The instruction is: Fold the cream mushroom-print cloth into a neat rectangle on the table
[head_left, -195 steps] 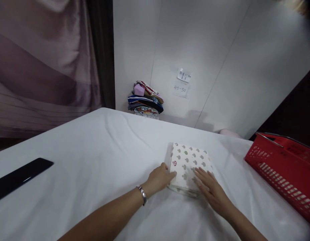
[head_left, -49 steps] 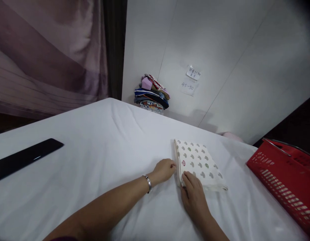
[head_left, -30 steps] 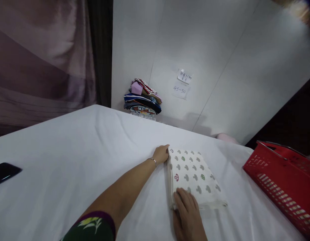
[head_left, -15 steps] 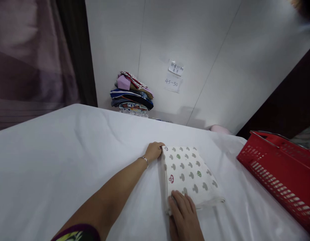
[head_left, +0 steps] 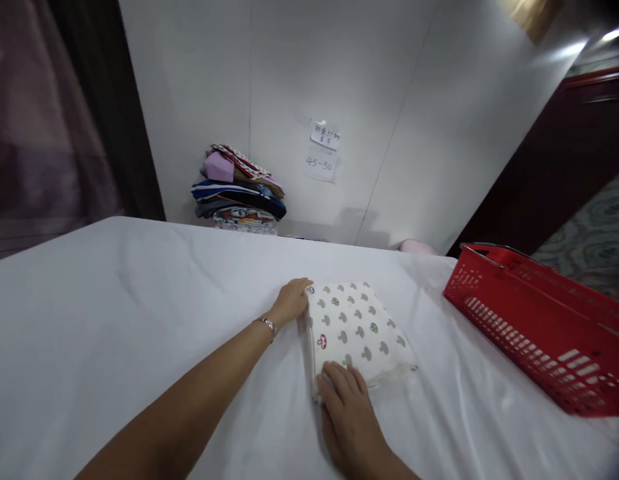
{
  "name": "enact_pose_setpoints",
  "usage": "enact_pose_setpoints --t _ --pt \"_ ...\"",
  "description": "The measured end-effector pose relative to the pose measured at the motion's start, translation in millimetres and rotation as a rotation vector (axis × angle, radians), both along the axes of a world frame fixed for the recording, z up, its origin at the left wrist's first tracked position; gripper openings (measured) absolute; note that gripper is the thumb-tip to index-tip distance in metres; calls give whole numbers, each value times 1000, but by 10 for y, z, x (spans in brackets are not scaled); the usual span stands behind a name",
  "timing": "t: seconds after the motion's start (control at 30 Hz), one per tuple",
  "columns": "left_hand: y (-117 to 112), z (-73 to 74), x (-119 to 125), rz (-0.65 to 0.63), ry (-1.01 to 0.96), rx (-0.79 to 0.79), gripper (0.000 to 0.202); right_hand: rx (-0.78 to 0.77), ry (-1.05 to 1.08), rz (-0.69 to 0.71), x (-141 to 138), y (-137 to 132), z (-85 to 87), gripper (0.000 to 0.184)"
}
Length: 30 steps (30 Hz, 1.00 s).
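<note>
A folded white cloth (head_left: 357, 330) printed with small grey, green and red mushrooms lies on the white-covered table (head_left: 139, 313). My left hand (head_left: 291, 301), a silver bracelet on its wrist, curls against the cloth's far left corner, its fingers closed on the edge. My right hand (head_left: 347, 413) lies on the cloth's near left corner with the fingers pressed flat on the fabric. The cloth rests flat between the two hands.
A red plastic basket (head_left: 534, 327) stands on the table at the right. A stack of folded colourful clothes (head_left: 239, 193) sits against the white wall behind the table. Two paper notes (head_left: 322, 150) are stuck on the wall. A dark curtain hangs at the left.
My left hand slid from the cloth's near left side to its far left corner. My right hand moved down to the near left corner. The view swung right; the dark object at the left left the frame.
</note>
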<state>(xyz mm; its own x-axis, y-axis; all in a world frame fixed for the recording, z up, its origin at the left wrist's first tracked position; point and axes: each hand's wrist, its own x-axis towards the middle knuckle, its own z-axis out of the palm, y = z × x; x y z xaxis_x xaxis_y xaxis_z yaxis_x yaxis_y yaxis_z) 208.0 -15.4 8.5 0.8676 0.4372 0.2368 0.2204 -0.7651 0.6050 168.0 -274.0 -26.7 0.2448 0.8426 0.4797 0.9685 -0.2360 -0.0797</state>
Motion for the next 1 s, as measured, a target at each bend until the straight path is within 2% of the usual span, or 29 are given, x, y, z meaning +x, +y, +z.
enact_pose_setpoints --t 0.13,0.2,0.27,0.37,0.43,0.53,0.63,0.7,0.8,1.0 --pt "-567 80 -168 -190 -113 198 36 -69 92 14 -18 -4 175 48" --pt "-807 40 -234 -276 -74 253 38 -96 151 40 -17 -38 261 49" --pt "-948 -36 -276 -322 -22 291 38 -104 191 70 7 -119 315 50" --pt "-984 -130 -297 -337 -7 341 37 -41 204 81 141 -359 315 45" --pt "-959 -128 -294 -349 24 341 37 83 233 11 317 -588 274 38" --pt "-988 -38 -292 -366 116 305 39 337 417 -233 663 -947 200 28" --pt "-1149 63 -303 -375 142 312 43 413 646 -477 977 -1186 141 32" --pt "-1280 93 -302 -393 148 335 44 416 704 -546 1117 -1241 107 40" --pt "-1402 71 -279 -410 156 353 45 399 707 -540 1226 -1202 58 46" --pt "-1393 -43 -259 -396 123 364 49 285 648 -512 1314 -1041 21 44"
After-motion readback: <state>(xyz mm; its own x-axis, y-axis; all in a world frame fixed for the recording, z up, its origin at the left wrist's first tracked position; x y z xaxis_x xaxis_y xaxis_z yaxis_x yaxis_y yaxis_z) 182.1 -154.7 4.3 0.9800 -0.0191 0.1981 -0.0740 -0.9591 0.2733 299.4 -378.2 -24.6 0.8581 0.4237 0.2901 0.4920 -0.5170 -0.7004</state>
